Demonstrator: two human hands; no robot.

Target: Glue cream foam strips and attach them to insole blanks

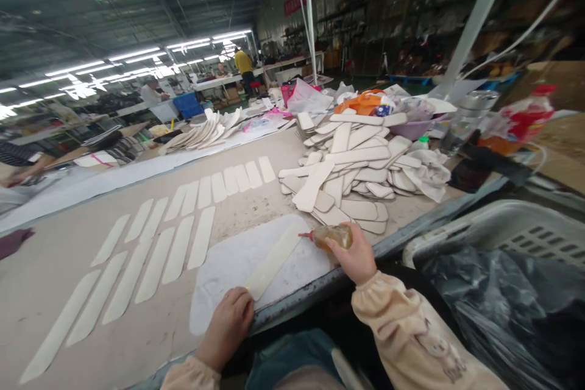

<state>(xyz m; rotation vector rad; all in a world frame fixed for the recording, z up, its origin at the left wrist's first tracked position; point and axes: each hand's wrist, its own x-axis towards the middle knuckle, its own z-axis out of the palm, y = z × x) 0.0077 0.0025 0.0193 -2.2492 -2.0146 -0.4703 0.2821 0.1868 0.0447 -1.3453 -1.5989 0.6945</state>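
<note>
My right hand [359,254] is closed around a clear squeeze bottle [337,235] of amber liquid. The bottle lies nearly level, its red nozzle pointing left at the far end of a cream strip [275,261]. That strip rests slantwise on a white sheet [212,283] near the table edge. At its near end is my left hand [230,322], fingers curled and pressed together on the strip. Several similar cream strips [150,265] lie in rows on the table to the left. Beyond the bottle, a loose heap of dark-edged pale pieces [351,158] is piled up.
A white plastic basket [493,219] with black plastic film [507,298] stands at the right. Behind the heap are bags, an orange wrap [365,103] and a red-capped bottle [532,113]. Another stack of pale pieces [203,131] lies farther back. Other people work in the distance and at far left.
</note>
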